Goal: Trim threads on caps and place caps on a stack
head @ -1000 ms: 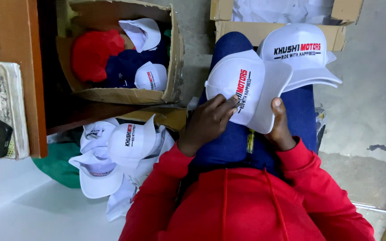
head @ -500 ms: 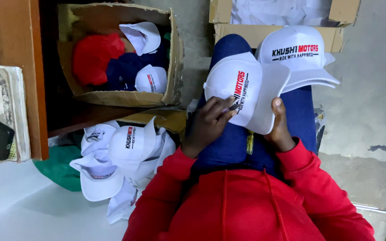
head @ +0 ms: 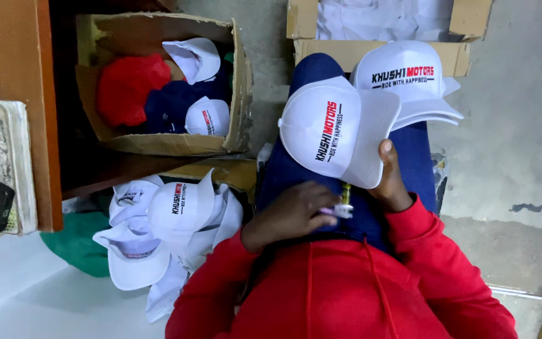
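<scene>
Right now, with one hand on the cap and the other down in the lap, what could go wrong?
1. The right hand alone holds the white cap by its rim, so it might slip off the knee.
2. The left hand holds a small lighter-like object close to the cap; it could mark or snag the fabric.
3. A second cap sits loosely on the far knee by the cardboard box, and a leg shift may tip it onto the floor.

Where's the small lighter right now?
In the head view, the small yellow lighter rests on the blue-trousered lap, at the left hand fingertips, below the white cap the right hand holds.
</scene>
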